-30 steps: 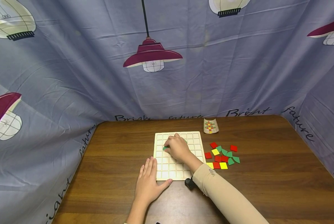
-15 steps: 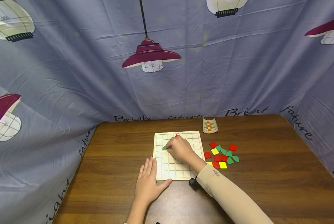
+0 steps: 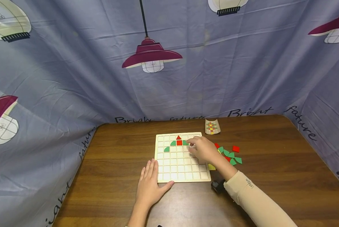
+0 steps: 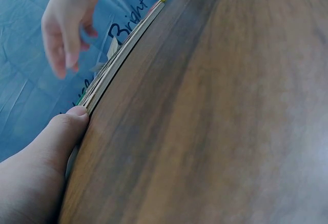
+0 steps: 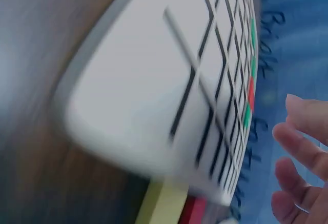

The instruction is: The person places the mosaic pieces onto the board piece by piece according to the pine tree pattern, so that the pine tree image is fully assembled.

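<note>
- While your left hand [image 3: 150,183] lies flat with straight fingers at the left edge of the board [image 3: 175,170], its thumb rests at the near edge; too light a brace could let the board slide and jolt its pieces.
- Your right hand [image 3: 204,149] is over the board's right part, fingers bent and parted, with nothing visible between them.
- On the board, a red triangle [image 3: 178,137] lies in the far row; just nearer, a red square [image 3: 179,142] sits between a left green piece [image 3: 173,143] and a right green piece [image 3: 185,142]. Another green quarter [image 3: 166,149] lies nearer and farther left.
- Your right fingertips are close to the right green piece; contact is unclear, but a careless brush could turn it.
- Loose green pieces [image 3: 231,155] lie right of the board; a low sleeve [image 3: 254,198] could scatter them.
</note>
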Motion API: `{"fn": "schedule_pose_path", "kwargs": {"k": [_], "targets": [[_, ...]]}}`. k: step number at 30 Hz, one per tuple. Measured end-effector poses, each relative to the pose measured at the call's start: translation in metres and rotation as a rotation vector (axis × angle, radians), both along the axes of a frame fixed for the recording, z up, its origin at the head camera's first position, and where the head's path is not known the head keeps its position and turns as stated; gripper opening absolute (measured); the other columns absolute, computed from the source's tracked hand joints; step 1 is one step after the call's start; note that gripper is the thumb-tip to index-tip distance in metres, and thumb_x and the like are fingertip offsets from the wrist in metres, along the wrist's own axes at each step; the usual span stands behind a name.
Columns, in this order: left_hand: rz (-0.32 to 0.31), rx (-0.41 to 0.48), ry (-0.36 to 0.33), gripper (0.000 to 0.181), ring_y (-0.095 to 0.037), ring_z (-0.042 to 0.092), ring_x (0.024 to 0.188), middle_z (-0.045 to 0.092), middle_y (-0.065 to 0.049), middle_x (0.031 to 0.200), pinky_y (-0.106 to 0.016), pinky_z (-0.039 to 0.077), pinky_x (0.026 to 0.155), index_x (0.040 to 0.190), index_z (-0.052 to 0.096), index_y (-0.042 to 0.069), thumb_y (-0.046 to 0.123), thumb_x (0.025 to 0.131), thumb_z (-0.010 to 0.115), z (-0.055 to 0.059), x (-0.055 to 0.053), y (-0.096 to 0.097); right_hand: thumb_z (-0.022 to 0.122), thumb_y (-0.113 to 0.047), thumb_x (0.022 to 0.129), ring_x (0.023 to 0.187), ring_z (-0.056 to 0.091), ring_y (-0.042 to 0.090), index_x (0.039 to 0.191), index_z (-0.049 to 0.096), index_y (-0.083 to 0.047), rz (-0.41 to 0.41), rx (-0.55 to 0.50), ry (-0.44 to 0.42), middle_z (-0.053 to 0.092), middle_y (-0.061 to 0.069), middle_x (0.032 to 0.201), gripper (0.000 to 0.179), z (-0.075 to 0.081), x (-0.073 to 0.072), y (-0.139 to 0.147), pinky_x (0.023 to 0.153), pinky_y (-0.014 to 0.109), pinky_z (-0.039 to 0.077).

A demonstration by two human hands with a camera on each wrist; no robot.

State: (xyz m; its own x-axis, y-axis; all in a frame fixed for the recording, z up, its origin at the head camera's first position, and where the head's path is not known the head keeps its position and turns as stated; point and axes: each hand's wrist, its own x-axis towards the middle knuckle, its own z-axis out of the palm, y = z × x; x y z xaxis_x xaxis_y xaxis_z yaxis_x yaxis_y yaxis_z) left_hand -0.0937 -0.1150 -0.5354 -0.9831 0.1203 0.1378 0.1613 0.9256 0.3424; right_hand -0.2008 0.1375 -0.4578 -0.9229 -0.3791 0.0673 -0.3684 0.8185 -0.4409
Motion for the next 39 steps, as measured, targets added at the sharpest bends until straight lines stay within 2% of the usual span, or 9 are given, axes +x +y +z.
{"fn": "schedule_pose_path", "kwargs": {"k": [5,12,22,28,34,39], "targets": [[0.002,-0.003,0.005,0.111,-0.024,0.019,0.154,0.025,-0.011,0.165,-0.045,0.017,0.126,0.156,0.029,0.005,0.084,0.08,0.049,-0.001,-0.001,-0.002,0.07,-0.019,0.092,0.095,0.062,0.023,0.128,0.067,-0.012,-0.046,-0.014,-0.015,0.07,0.005,0.111,0.036,0.002,0.006,0.035,0.068,0.036,0.051],[0.0,-0.009,0.003,0.111,-0.024,0.019,0.154,0.025,-0.01,0.165,-0.045,0.018,0.126,0.156,0.028,0.006,0.084,0.08,0.048,-0.002,0.0,-0.003,0.071,-0.018,0.091,0.108,0.058,0.037,0.128,0.066,-0.008,-0.142,-0.002,-0.021,0.068,0.011,0.115,0.039,-0.006,0.013,0.085,0.084,0.054,0.052],[-0.007,-0.023,0.016,0.11,-0.025,0.021,0.154,0.025,-0.01,0.165,-0.044,0.018,0.126,0.156,0.028,0.006,0.085,0.081,0.045,-0.002,-0.001,-0.002,0.07,-0.02,0.091,0.101,0.057,0.037,0.132,0.062,-0.003,-0.239,-0.003,-0.054,0.062,0.019,0.115,0.044,-0.024,0.018,0.148,0.082,0.054,0.05],[-0.004,-0.027,0.019,0.11,-0.024,0.021,0.154,0.025,-0.009,0.165,-0.044,0.018,0.126,0.156,0.029,0.006,0.085,0.081,0.045,-0.002,-0.001,-0.002,0.071,-0.02,0.09,0.099,0.058,0.036,0.132,0.06,0.002,-0.248,-0.041,-0.079,0.059,0.021,0.112,0.049,-0.032,0.016,0.164,0.082,0.052,0.049],[-0.008,-0.022,0.02,0.109,-0.025,0.021,0.154,0.026,-0.01,0.164,-0.045,0.019,0.126,0.156,0.029,0.005,0.083,0.081,0.049,-0.002,-0.001,-0.002,0.07,-0.023,0.092,0.107,0.057,0.042,0.13,0.061,0.005,-0.267,-0.063,-0.098,0.059,0.025,0.116,0.048,-0.036,0.013,0.169,0.091,0.061,0.046],[-0.007,-0.02,0.017,0.109,-0.025,0.02,0.154,0.025,-0.01,0.165,-0.045,0.018,0.126,0.156,0.029,0.005,0.083,0.081,0.048,-0.002,-0.001,-0.002,0.068,-0.015,0.092,0.108,0.057,0.044,0.13,0.063,0.002,-0.242,-0.065,-0.097,0.061,0.027,0.115,0.042,-0.037,0.01,0.175,0.092,0.063,0.045]]}}
